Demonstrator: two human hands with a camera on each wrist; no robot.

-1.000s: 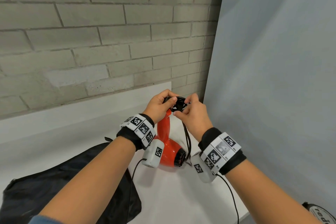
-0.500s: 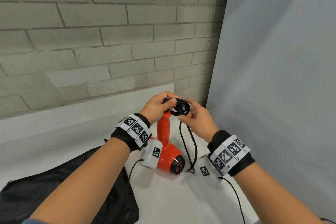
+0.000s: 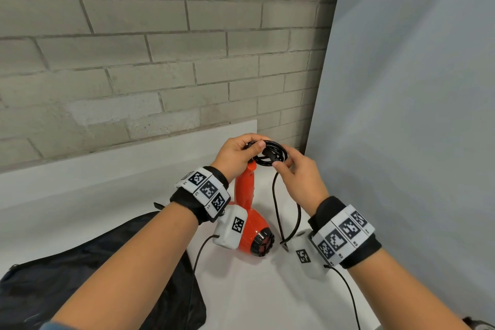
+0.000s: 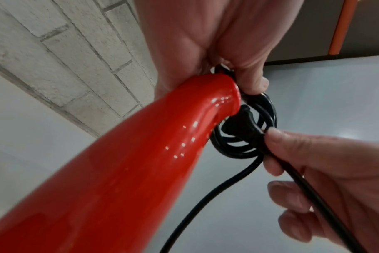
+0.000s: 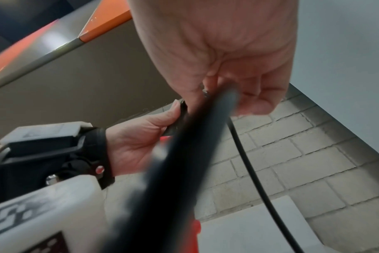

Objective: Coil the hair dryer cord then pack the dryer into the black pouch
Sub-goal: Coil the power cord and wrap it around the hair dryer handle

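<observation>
While the red hair dryer [image 3: 247, 222] stands handle-up, its coiled black cord [image 3: 270, 154] is pinched on top by the left hand [image 3: 235, 154]; cord just beside is gripped by the right hand [image 3: 300, 179].

Soft, even light fills the room, throwing only faint shadows under the hair dryer [image 3: 251, 233] onto the white table [image 3: 267, 289]. Small bright glints dot the dryer's glossy red handle in the left wrist view. The head view bends the brick wall [image 3: 134, 48] at its edges. In the right wrist view, the cord [image 5: 184, 154] close to the lens is a dark blur.
</observation>
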